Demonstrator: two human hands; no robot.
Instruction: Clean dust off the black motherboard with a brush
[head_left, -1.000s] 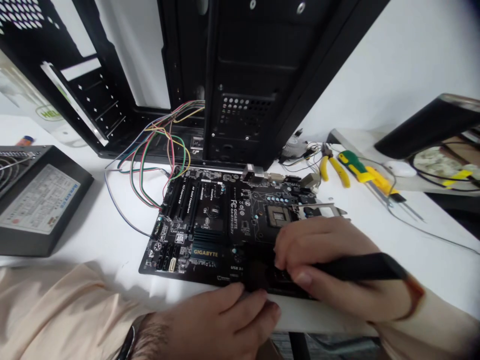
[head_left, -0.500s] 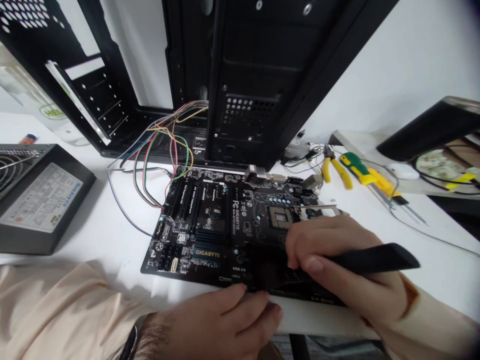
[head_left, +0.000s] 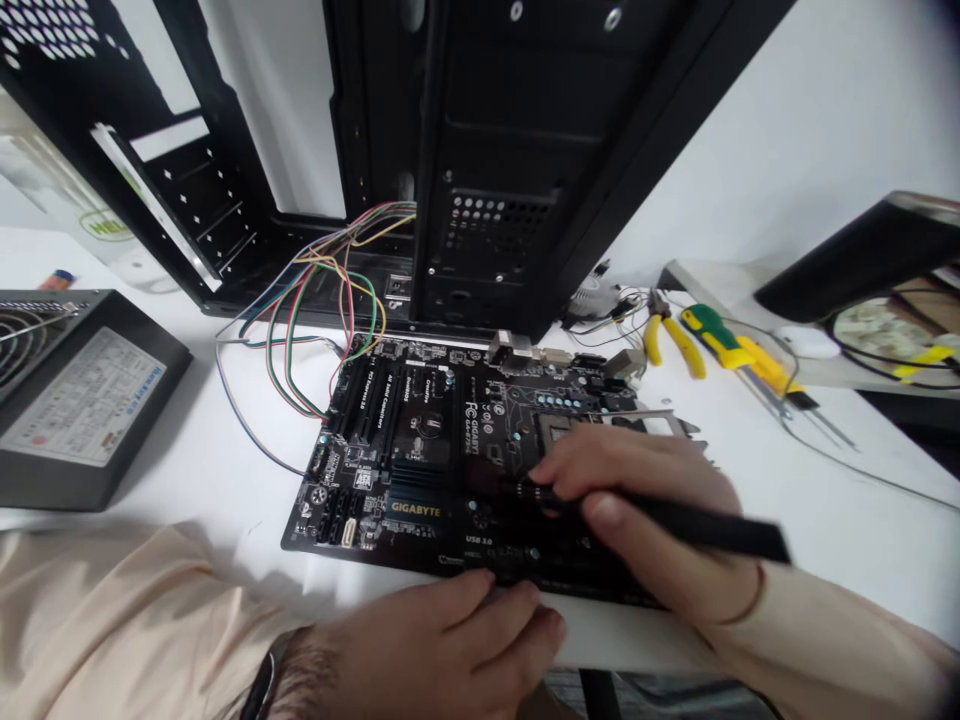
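A black Gigabyte motherboard [head_left: 420, 480] lies flat on the white table, its CPU socket partly behind my right hand [head_left: 637, 490]. My right hand is closed around the handle of a black brush [head_left: 712, 530]. The brush's dark head is blurred against the board, left of and below the socket; whether it touches cannot be told. My left hand [head_left: 442, 645] rests at the board's front edge with its fingers stretched out and nothing in them. Coloured wires [head_left: 300, 370] run from the case to the board's left side.
An open black computer case [head_left: 495, 150] stands behind the board. A power supply [head_left: 90, 400] sits at the left. To the right lie yellow-handled pliers [head_left: 675, 340], a green-and-yellow screwdriver [head_left: 716, 335], a yellow-handled tool [head_left: 772, 370] and loose cables.
My right hand has moved left with the brush, bringing its head toward the middle of the board and covering part of the socket. My left hand has stayed in place.
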